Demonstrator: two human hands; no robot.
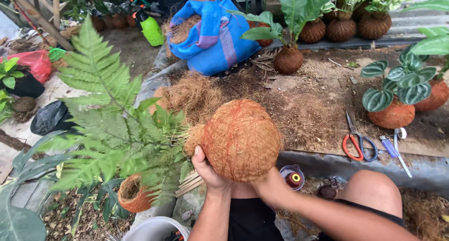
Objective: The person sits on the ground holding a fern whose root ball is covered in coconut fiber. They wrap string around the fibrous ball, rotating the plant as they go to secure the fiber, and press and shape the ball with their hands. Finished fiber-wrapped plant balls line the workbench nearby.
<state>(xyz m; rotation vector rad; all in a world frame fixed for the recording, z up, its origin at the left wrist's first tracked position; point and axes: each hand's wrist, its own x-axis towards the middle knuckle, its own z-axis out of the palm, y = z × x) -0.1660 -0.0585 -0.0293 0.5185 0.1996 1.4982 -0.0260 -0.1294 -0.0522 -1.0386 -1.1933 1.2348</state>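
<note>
Two bare hands, left hand and right hand, clamp from beneath a string-wound coconut-fibre ball bearing a fern, near centre over the workbench; it looks heavy, firm yet crumbly, best cradled underneath.

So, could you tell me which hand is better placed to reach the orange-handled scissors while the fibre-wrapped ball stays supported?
Right, probably. The right hand is under the round coconut-fibre ball on the side nearer the orange-handled scissors; the left hand grips its far side, by the fern.
</note>
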